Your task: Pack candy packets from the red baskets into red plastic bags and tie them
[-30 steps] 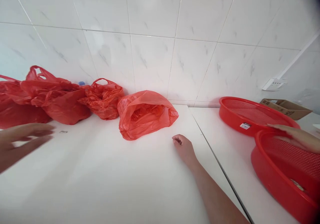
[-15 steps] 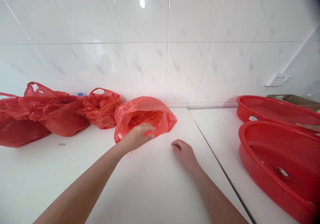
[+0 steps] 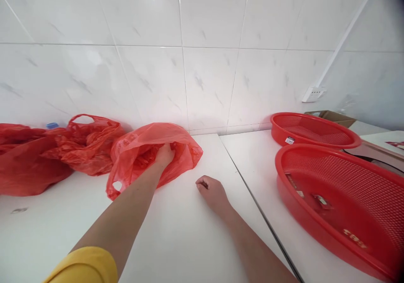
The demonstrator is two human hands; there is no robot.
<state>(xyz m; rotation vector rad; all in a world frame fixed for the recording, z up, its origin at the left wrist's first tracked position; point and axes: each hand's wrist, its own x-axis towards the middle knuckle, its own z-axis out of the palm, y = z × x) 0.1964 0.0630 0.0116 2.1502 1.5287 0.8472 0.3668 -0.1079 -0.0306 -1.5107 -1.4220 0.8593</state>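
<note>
Head camera: A person's left hand (image 3: 165, 153) reaches into the mouth of an open red plastic bag (image 3: 153, 134) lying on a white table (image 3: 176, 236) near a tiled wall (image 3: 208, 22). The fingers are hidden within, so whether the hand is open or gripping something cannot be told. A yellow sleeve (image 3: 88, 266) shows on that arm. The right hand (image 3: 213, 192) rests on the tabletop just beside the bag, its fingers curled loosely closed toward the thumb. To the left of the open bag stands a bunched red bag (image 3: 91, 144) with a looped handle, and a fuller red bag (image 3: 28, 167) sits at the frame's edge. At right, past the table seam, a large red mesh basket (image 3: 292, 203) holds a small packet (image 3: 322, 201), with a second red basket (image 3: 284, 134) behind it and a cardboard box (image 3: 334, 117) farther back
</note>
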